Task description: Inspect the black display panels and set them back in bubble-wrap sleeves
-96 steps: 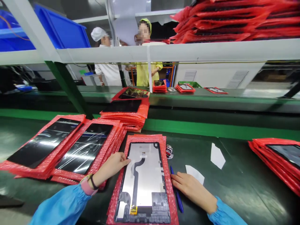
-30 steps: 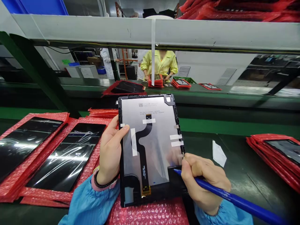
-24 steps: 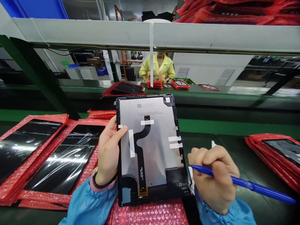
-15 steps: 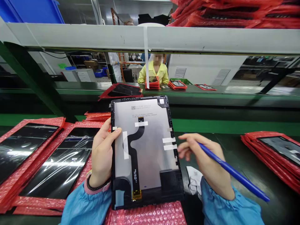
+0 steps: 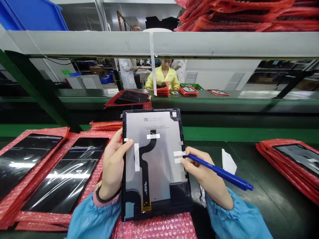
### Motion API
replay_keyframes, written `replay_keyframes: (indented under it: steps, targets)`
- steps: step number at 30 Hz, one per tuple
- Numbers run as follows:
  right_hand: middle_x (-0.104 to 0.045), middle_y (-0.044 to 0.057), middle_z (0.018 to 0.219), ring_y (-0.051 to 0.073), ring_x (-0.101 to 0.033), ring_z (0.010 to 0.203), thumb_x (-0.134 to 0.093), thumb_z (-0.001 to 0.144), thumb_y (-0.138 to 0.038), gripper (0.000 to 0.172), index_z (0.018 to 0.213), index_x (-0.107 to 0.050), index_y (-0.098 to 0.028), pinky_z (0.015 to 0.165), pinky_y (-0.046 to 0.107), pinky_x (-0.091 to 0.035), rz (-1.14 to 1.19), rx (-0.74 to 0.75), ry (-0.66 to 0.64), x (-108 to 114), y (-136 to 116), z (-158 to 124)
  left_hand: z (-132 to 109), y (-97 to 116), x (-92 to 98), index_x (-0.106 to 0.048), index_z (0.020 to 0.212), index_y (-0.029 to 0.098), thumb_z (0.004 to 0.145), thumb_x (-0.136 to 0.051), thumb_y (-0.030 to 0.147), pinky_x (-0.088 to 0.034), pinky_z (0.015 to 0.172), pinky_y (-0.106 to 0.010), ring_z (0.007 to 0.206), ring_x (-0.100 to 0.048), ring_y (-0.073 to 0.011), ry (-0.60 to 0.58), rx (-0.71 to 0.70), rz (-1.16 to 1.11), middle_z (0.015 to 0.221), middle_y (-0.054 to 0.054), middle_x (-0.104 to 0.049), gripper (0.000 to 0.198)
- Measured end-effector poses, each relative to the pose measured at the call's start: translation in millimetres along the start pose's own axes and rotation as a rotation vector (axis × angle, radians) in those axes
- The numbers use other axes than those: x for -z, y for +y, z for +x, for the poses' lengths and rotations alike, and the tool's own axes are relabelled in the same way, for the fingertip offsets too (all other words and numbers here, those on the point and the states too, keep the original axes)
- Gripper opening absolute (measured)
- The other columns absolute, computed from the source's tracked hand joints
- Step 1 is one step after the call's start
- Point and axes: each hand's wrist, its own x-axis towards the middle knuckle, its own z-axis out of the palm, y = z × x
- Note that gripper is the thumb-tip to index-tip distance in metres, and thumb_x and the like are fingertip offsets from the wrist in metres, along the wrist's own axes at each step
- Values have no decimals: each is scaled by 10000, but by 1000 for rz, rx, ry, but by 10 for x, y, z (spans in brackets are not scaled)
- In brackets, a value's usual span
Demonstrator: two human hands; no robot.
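A tablet screen panel (image 5: 161, 172) stands tilted toward me, its silver back showing a black ribbon cable (image 5: 145, 172) and several strips of white tape. My left hand (image 5: 113, 162) grips its left edge, thumb on the back and fingers behind. At the right edge, my right hand (image 5: 205, 172) holds a blue pen (image 5: 221, 172), which points down to the right. The right thumb and fingertips meet the panel's edge by two white tape strips (image 5: 178, 157). Under the panel lies pink bubble wrap (image 5: 159, 229).
Dark screens on red bubble bags (image 5: 87, 196) lie at left; a stack of red bags (image 5: 286, 166) stands at right. White paper (image 5: 228, 161) lies beyond my right hand. A shelf (image 5: 211, 43) crosses above. A person in yellow (image 5: 165, 78) sits opposite.
My right hand has moved left onto the panel's right edge, carrying the pen with it. The panel, still in my left hand, sits slightly lower and farther right in view.
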Motion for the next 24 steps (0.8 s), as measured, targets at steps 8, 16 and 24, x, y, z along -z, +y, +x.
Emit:
replay_keyframes:
  steps: [8, 16, 24]
  targets:
    - [-574, -6, 698, 119, -513, 626, -699, 780, -393, 221, 728, -661, -182, 541, 222, -407, 262, -173, -95, 103, -4, -18, 151, -45, 20, -678, 1053, 191, 777, -650, 162, -535, 685, -197, 836, -704, -163, -23, 26, 5, 929, -2, -746, 280]
    - [-673, 45, 733, 177, -603, 603, -817, 616, -475, 318, 722, -736, -186, 493, 281, -504, 167, -187, 144, 88, 32, 18, 217, -128, 41, -672, 1061, 185, 782, -633, 158, -521, 708, -216, 814, -696, -155, -41, 23, -5, 938, 4, -744, 283]
    - [-733, 83, 840, 221, -667, 668, -820, 628, -447, 342, 850, -774, -192, 513, 304, -552, 158, -126, 216, 146, 144, 18, 132, -106, 19, -637, 1136, 207, 830, -615, 196, -513, 845, -246, 997, -670, -185, -125, -24, -28, 1094, -13, -717, 306]
